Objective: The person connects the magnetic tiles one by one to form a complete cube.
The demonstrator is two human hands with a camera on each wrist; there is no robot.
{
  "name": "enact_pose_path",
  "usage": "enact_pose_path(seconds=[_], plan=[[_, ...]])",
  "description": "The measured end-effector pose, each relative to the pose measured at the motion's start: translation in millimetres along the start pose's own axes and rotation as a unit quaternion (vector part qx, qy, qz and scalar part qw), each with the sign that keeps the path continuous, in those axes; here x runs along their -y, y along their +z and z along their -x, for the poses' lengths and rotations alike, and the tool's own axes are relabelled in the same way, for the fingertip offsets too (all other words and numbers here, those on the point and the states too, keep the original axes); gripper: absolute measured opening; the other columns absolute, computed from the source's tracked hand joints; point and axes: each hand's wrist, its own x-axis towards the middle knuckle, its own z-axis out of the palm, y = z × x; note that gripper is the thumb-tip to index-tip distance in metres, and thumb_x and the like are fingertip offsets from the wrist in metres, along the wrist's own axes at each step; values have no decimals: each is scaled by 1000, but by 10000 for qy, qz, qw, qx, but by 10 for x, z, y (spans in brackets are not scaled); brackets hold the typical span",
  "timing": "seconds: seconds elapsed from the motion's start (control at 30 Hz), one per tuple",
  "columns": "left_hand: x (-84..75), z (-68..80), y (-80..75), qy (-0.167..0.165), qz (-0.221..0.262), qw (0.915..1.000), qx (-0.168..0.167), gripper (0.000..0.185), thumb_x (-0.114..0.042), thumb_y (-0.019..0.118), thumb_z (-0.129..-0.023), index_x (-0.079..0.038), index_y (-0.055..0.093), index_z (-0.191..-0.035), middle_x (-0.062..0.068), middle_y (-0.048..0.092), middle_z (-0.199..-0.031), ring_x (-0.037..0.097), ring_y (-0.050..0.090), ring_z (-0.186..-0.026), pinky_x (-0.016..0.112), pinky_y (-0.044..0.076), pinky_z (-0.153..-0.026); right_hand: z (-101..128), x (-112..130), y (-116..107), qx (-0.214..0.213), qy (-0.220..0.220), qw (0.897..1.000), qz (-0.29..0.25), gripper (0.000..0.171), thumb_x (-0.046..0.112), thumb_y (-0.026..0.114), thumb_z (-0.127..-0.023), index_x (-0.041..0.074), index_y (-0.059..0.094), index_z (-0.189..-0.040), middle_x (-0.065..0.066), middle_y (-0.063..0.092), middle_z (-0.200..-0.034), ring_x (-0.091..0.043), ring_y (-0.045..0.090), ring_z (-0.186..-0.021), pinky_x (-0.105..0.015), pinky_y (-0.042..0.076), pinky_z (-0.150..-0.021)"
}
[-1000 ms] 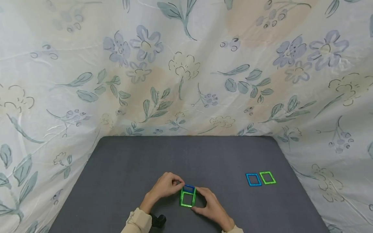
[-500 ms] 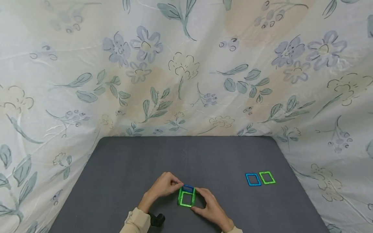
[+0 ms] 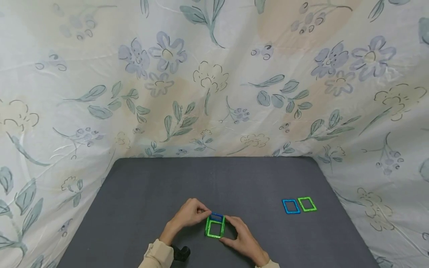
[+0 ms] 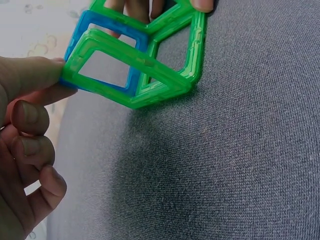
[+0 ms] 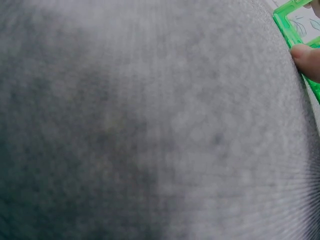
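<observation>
Frame, boxy green and blue (translucent plastic): left grip pinches corner, right grip holds opposite side.

green frames block; grey cloth open beyond

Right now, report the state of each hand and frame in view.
Left hand: pinching the joined frames by a corner.
Right hand: holding their other side between thumb and finger.
Joined frames: green and blue, attached edge to edge at angles.
Blue frame: loose, flat on the table.
Green frame: loose, flat beside it.
</observation>
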Motion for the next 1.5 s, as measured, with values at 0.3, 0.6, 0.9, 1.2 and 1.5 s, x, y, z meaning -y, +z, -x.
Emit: enact_pose_path(seconds=[0.3, 0.6, 0.9, 1.2, 1.5], plan=[[-29, -38, -23, 100, 21, 9999, 13, 18, -20, 70, -96, -9, 84, -95, -4, 60, -51, -6, 30, -39, 16, 28, -42, -5, -20, -19, -14, -2, 10000, 26, 69, 29, 90, -78, 7, 62, -137, -5, 69, -128, -26, 64, -117, -41, 54, -97], [-20, -177, -169, 618, -182, 9947, 798, 24, -18, 70, -97, -6, 77, -117, -4, 56, -63, -4, 36, -49, 16, 34, -49, -8, -22, -48, 98, 119, 9999, -21, 70, 31, 89, -79, 5, 61, -138, -7, 68, -129, -28, 63, -118, -41, 54, -98], [-61, -326, -246, 1261, -944, 9605, 2295, 46, -13, 60, -103, -23, 57, -148, 4, 61, -135, 18, 59, -116, 31, 52, -97, 7, -17, -44, 230, 71, 9996, -117, 70, 36, 86, -82, 6, 60, -139, -9, 66, -131, -29, 63, -118, -42, 53, -97], [-146, -401, -230, 1239, -1309, 9358, 3029, 48, -9, 53, -106, -32, 55, -148, 2, 53, -149, 17, 51, -131, 37, 46, -109, 21, -50, -42, 399, -23, 9987, -328, 71, 36, 84, -85, 8, 57, -144, -9, 64, -135, -29, 61, -120, -40, 53, -99], [-183, -443, -236, 1013, -1350, 9327, 3188, 47, -8, 53, -105, -33, 59, -145, 1, 53, -150, 18, 49, -137, 41, 44, -113, 18, -65, -58, 371, -116, 9987, -331, 73, 35, 84, -85, 6, 55, -146, -10, 65, -133, -29, 61, -118, -39, 53, -98]])
